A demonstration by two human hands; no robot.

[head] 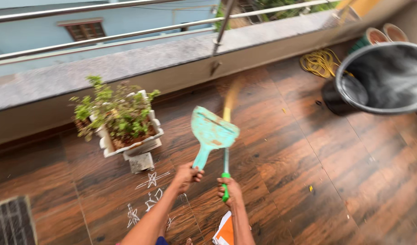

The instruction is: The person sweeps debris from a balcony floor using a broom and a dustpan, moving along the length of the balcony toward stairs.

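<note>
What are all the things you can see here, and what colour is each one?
dustpan: 1, turquoise, held up over the floor
broom: 1, green handle, pale blurred bristles, beside the dustpan
planter: 1, white with a green plant, by the wall
chalk drawings: several, white, on the floor
bucket: 1, dark grey, right
rope coil: 1, yellow, far corner
railing: 1, metal, on the ledge
floor: brown wood-look tiles
left hand: holds the dustpan
right hand: holds the broom

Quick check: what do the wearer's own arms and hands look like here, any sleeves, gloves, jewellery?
Both forearms are bare up to the frame's bottom edge: no sleeves, no gloves. The left hand and right hand show no rings, watch or bands that I can make out, though motion blur softens fine detail. Fingers are curled, nails too small to judge.
</note>
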